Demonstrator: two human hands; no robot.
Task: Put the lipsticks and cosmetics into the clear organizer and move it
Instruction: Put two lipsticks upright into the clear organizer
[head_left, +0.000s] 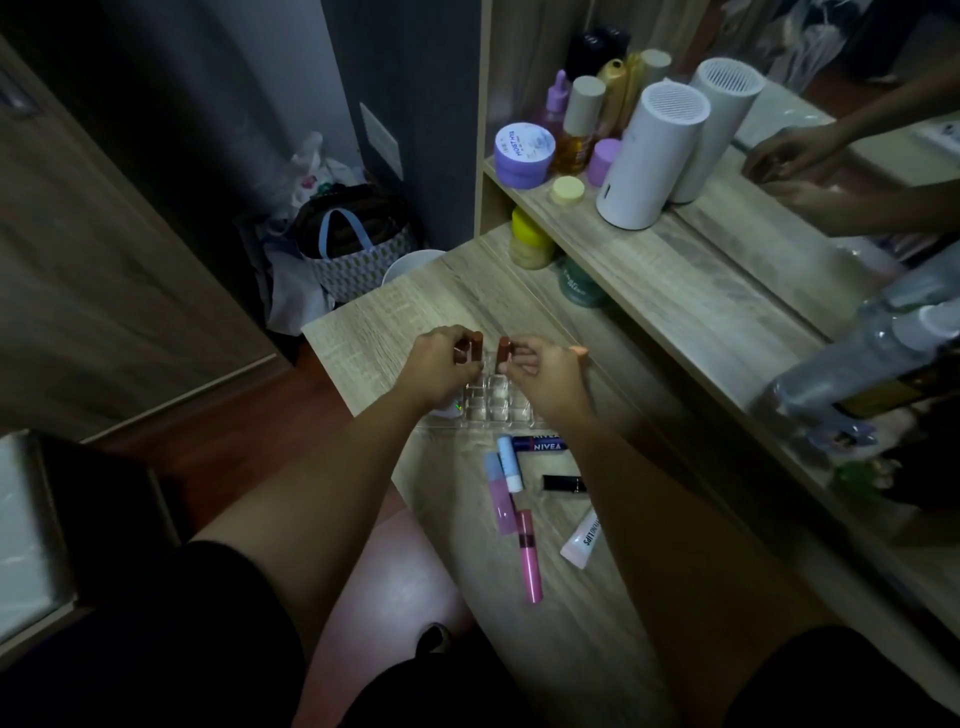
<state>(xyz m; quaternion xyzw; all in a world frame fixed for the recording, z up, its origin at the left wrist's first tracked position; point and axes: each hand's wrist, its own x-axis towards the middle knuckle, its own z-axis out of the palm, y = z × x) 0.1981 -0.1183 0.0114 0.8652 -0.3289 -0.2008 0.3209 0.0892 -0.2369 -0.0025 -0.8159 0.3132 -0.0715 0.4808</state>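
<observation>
Hands — left (441, 364), right (545, 371) — each pinch a brown lipstick above organizer (488, 405); tubes (519, 499) lie nearer.
</observation>
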